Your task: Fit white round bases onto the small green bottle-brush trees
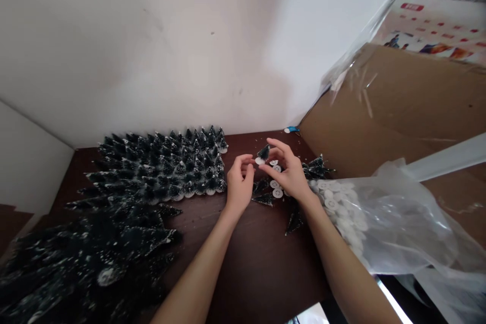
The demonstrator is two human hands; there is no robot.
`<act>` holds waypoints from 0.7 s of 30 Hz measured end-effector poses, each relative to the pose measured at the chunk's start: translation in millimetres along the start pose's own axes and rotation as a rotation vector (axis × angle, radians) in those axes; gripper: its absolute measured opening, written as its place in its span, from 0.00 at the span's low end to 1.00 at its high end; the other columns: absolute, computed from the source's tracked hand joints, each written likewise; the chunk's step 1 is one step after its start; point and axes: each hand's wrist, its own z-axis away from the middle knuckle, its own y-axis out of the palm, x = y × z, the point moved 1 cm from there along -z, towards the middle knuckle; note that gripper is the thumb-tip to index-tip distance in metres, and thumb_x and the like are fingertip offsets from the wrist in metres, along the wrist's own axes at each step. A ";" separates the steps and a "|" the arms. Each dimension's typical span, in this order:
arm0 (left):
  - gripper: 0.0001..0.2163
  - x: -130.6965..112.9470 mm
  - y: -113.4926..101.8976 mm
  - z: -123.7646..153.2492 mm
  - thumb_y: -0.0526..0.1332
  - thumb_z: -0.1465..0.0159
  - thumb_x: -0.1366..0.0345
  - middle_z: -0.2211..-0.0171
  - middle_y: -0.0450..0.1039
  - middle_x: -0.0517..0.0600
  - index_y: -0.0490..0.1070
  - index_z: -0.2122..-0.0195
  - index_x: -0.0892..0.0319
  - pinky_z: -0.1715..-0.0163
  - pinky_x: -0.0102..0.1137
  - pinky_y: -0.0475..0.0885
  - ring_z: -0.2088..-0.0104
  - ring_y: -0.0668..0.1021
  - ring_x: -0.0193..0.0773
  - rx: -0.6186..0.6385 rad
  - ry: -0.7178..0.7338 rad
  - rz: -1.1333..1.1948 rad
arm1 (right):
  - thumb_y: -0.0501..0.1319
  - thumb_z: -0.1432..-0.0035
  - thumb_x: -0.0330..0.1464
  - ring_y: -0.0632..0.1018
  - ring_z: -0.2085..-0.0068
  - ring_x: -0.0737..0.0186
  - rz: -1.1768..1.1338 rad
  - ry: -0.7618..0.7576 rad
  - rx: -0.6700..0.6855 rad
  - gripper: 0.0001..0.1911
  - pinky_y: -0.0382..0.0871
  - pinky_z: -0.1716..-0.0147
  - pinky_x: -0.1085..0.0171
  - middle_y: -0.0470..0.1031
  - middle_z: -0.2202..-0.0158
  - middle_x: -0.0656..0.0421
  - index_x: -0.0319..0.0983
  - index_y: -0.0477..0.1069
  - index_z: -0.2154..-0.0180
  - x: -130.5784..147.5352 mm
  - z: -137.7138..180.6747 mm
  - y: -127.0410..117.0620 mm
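Note:
A small dark green miniature Christmas tree [264, 152] with a round white base sits between the thumb and fingers of my right hand [290, 172]. The base points down and to the left. Just left of it, my left hand [240, 182] has its fingers curled and thumb drawn in, close to the base; whatever is in that pinch is hidden. Below the hands lie several loose white plastic discs [277, 193] and a few trees without bases [262, 199]. One more bare tree [293, 223] lies by my right wrist.
Dense rows of based trees [178, 167] stand at the back left. A heap of larger loose trees [91, 258] fills the front left. On the right, a clear plastic bag [395, 223] of white discs rests against a cardboard box [417, 111]. A white wall [182, 50] closes the dark table's [266, 273] back.

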 end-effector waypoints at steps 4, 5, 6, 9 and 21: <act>0.10 -2.8 -0.7 -0.2 0.53 0.33 0.75 0.59 0.79 0.55 0.71 0.55 0.61 0.60 0.32 0.76 0.61 0.81 0.39 0.064 0.047 -0.179 | 0.67 0.42 0.32 0.79 0.59 0.60 -0.128 0.028 -0.076 0.34 0.77 0.55 0.58 0.73 0.59 0.59 0.48 0.58 0.37 11.3 -11.9 14.3; 0.10 -3.8 -0.8 0.2 0.54 0.33 0.75 0.59 0.79 0.55 0.72 0.55 0.62 0.59 0.33 0.76 0.61 0.81 0.40 0.081 0.056 -0.217 | 0.67 0.42 0.32 0.79 0.59 0.60 -0.134 0.019 -0.066 0.34 0.77 0.55 0.59 0.73 0.59 0.59 0.49 0.58 0.37 16.1 -17.8 18.3; 0.11 -4.8 -0.9 0.8 0.54 0.34 0.75 0.59 0.80 0.55 0.72 0.55 0.62 0.59 0.34 0.76 0.61 0.81 0.41 0.097 0.063 -0.247 | 0.67 0.42 0.31 0.79 0.60 0.61 -0.126 0.009 -0.039 0.34 0.76 0.55 0.59 0.73 0.59 0.60 0.49 0.59 0.37 21.1 -24.5 22.4; 0.11 -6.8 0.2 3.7 0.57 0.37 0.77 0.58 0.80 0.57 0.75 0.57 0.62 0.54 0.40 0.75 0.57 0.81 0.48 0.162 0.082 -0.337 | 0.66 0.43 0.27 0.79 0.62 0.63 -0.015 0.012 0.114 0.32 0.75 0.56 0.60 0.73 0.61 0.61 0.48 0.61 0.40 32.0 -45.9 36.2; 0.14 -9.3 1.3 6.3 0.60 0.39 0.75 0.52 0.80 0.60 0.78 0.53 0.63 0.49 0.42 0.75 0.51 0.80 0.53 0.271 0.067 -0.556 | 0.61 0.48 0.19 0.78 0.66 0.60 0.281 0.121 0.336 0.27 0.69 0.62 0.64 0.76 0.69 0.63 0.42 0.61 0.48 6.9 -67.9 73.6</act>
